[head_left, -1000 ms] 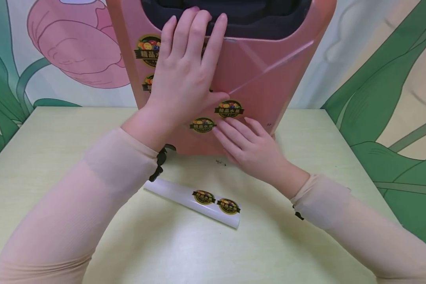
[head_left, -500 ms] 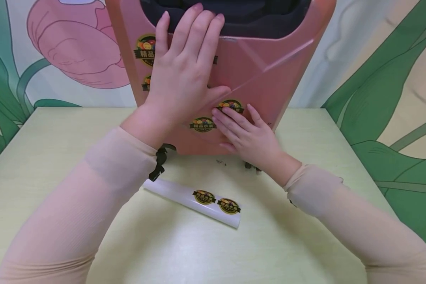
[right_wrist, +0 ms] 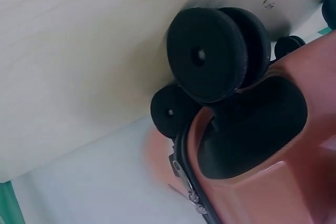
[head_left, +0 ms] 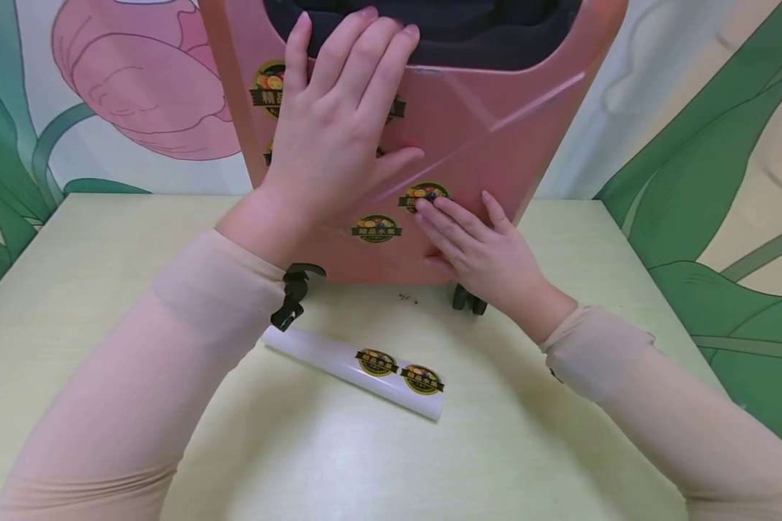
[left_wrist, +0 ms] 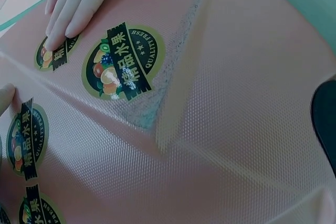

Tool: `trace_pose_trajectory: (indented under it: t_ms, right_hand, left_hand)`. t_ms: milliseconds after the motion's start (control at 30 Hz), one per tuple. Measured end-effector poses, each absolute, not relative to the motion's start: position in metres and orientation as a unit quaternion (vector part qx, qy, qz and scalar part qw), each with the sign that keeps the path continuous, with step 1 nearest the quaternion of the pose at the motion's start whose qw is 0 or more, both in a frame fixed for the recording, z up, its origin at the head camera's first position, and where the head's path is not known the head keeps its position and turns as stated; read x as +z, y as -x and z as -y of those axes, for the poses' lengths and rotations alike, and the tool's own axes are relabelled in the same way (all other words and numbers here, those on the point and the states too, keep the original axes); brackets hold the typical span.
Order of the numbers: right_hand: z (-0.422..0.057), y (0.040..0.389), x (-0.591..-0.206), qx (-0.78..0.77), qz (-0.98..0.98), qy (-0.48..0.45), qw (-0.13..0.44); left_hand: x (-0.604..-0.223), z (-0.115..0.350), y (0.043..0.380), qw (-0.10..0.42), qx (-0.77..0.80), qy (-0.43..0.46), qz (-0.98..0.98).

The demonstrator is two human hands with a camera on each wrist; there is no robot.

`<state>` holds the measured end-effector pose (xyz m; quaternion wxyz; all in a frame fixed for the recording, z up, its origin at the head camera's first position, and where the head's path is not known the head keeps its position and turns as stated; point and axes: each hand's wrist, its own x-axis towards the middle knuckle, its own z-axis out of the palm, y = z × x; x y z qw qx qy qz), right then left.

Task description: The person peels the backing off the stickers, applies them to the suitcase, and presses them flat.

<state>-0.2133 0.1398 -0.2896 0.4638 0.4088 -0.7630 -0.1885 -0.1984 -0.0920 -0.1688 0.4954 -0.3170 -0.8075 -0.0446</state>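
Observation:
A pink suitcase [head_left: 495, 152] stands upright on the table, with several round fruit stickers on its front. My left hand [head_left: 335, 130] rests on the upper front, its fingers reaching over the edge of the black recess [head_left: 476, 47] and covering parts of the stickers there. Lower down, the straight fingers of my right hand [head_left: 489, 246] press the edge of one sticker [head_left: 423, 190]. Beside it, to the left, a second sticker [head_left: 376, 229] is uncovered. The left wrist view shows that sticker [left_wrist: 123, 61] close up, with the right hand's fingers [left_wrist: 79, 3] on the neighbouring one.
A curled white backing sheet [head_left: 326, 362] bearing two stickers lies on the pale table [head_left: 234, 449] in front of the suitcase. Black wheels [right_wrist: 207, 53] and a zipper [right_wrist: 184, 177] show in the right wrist view. A painted wall [head_left: 150, 87] stands behind.
My right hand's fingers have slid up from below the upper sticker onto it, then shifted right to its edge. My left hand's outer finger has spread away slightly; that hand otherwise stays in place.

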Motion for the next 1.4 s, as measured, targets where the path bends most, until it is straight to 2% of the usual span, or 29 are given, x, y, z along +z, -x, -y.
trace_pose_trajectory:
  t_ms: [367,667,1000,1400]
  right_hand:
    - [-0.164,0.212,-0.290,-0.147,0.781,-0.391,0.464]
    - [-0.158,0.202,-0.299,-0.104,0.808,-0.399,0.421]
    - [-0.111,0.203,-0.290,-0.145,0.775,-0.436,0.433]
    - [-0.112,0.218,-0.291,-0.163,0.746,-0.409,0.500]
  left_hand:
    - [-0.169,0.090,0.201,0.506,-0.047,0.311,0.803]
    - [-0.172,0.089,0.199,0.497,-0.042,0.294,0.815]
    - [-0.175,0.082,0.199,0.495,-0.048,0.281,0.821]
    - [-0.176,0.082,0.200,0.494,-0.050,0.288,0.819]
